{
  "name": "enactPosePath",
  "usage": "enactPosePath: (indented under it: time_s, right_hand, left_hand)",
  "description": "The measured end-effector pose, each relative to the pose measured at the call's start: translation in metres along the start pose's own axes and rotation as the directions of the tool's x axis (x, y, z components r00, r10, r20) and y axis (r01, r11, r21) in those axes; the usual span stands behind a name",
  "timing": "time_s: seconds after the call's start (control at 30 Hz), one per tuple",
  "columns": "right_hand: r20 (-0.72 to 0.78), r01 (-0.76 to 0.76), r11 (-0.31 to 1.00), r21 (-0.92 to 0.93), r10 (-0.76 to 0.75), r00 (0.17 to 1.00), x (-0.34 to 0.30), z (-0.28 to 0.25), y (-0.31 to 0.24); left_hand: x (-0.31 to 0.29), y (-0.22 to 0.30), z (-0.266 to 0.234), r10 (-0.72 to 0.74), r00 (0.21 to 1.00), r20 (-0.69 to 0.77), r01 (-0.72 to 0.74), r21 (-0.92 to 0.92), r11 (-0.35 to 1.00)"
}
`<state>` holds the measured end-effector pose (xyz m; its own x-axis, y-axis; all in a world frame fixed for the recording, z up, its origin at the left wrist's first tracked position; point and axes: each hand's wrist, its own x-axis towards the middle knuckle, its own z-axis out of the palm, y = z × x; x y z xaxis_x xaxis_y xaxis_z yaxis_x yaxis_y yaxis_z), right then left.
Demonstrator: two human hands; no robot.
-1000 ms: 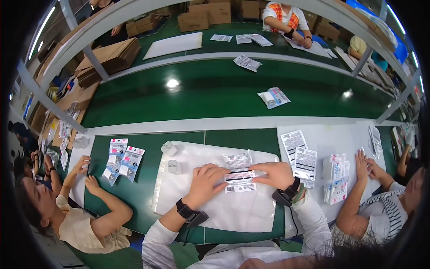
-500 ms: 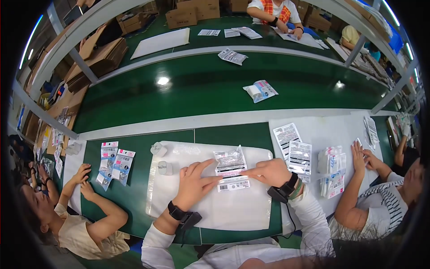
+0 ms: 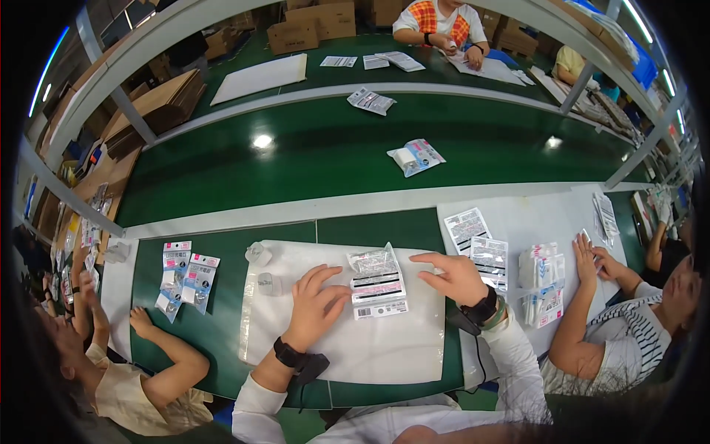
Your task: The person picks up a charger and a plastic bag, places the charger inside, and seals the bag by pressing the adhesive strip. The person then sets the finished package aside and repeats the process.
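Note:
A flat clear packet with a printed white label [image 3: 378,284] lies on the white mat [image 3: 370,355] in front of me. My left hand [image 3: 316,307] is beside its left edge, fingers apart and holding nothing. On the other side, my right hand [image 3: 456,278] hovers off the packet's right edge, thumb and forefinger spread with nothing between them. Two small clear plastic pieces, an upper one [image 3: 258,254] and a lower one [image 3: 271,285], rest near the mat's left edge. Both my wrists carry black bands with small boxes.
Two blue-and-white packets [image 3: 197,283] lie to the left. At right are flat printed packets [image 3: 489,260] and a banded stack of packets [image 3: 542,285]. A filled packet [image 3: 416,157] sits on the green belt [image 3: 296,163] beyond the rail [image 3: 318,203]. People work on both sides and opposite.
Both my hands have lifted off the packet and moved apart, fingers opening. The packets on the belt have shifted slightly left. The person at left has raised one hand away.

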<state>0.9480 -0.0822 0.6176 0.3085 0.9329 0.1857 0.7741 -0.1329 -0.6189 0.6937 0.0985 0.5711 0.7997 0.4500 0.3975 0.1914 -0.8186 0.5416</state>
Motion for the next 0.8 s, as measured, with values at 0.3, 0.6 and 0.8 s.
enactPosePath:
  time_s: [0.3, 0.6, 0.8]
  right_hand:
    - [0.263, 0.241, 0.876, -0.417, -0.137, 0.955, 0.063, 0.031, -0.016]
    - [-0.301, -0.138, 0.820, -0.555, -0.043, 0.953, 0.116, -0.038, 0.020]
    - [-0.426, -0.086, 0.994, -0.060, 0.053, 0.903, 0.079, -0.075, 0.076]
  left_hand:
    - [-0.001, 0.000, 0.000, 0.032, 0.990, -0.137, -0.049, -0.121, 0.991]
    - [-0.001, -0.002, -0.002, 0.173, 0.981, -0.089, -0.184, -0.144, 0.972]
    - [0.005, 0.000, -0.004, 0.251, 0.965, -0.075, -0.259, -0.142, 0.955]
